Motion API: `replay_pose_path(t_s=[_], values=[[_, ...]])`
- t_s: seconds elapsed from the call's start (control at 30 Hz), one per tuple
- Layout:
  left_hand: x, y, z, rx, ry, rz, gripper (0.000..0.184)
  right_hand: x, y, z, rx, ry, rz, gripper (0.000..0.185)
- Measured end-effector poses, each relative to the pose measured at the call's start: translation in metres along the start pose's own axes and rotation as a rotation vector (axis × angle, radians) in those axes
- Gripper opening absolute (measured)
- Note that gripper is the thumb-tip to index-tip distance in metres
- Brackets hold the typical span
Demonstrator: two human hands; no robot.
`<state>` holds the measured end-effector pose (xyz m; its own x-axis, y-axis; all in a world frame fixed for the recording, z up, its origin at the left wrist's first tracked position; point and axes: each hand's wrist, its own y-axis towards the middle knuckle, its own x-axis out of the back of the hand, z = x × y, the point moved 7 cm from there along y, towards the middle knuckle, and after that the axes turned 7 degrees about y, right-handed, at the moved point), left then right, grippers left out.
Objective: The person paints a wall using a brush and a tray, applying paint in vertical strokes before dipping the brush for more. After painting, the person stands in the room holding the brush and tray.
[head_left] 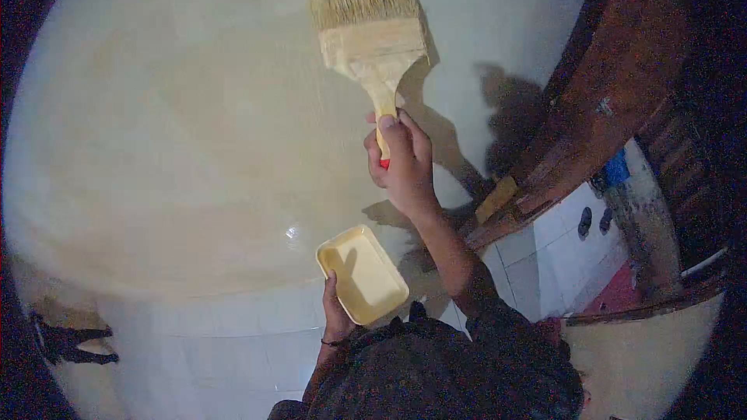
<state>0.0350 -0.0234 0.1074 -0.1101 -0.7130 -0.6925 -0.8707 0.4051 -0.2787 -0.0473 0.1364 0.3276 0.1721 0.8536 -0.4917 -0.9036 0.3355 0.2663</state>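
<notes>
Head view: right hand (401, 162) grips the brush (373, 45) by its handle, left hand (337, 317) supports the tray (384, 258). Tipping the tray could spill whatever it holds.

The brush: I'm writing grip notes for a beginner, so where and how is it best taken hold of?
The brush is probably best gripped by its narrow handle, coming from below in the picture, as the right hand does. Its bristles point up and away, and the slim handle tapers down from the wide head, so that approach should keep clear of the bristles.
</notes>
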Motion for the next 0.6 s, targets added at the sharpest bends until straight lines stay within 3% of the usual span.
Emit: replay_pose_path(t_s=[0.43, 0.53, 0.6], values=[[0.007, 0.003, 0.005, 0.026, -0.039, -0.02, 0.051, 0.037, -0.03, -0.053, -0.137, -0.018, -0.077, 0.029], [0.016, 0.006, 0.005, 0.0, -0.018, -0.036, 0.051, 0.052, -0.045, -0.07, -0.189, -0.068, -0.057, 0.029], [0.01, 0.002, -0.002, -0.014, -0.002, -0.053, 0.051, 0.061, -0.051, -0.082, -0.124, -0.275, 0.027, 0.03]])
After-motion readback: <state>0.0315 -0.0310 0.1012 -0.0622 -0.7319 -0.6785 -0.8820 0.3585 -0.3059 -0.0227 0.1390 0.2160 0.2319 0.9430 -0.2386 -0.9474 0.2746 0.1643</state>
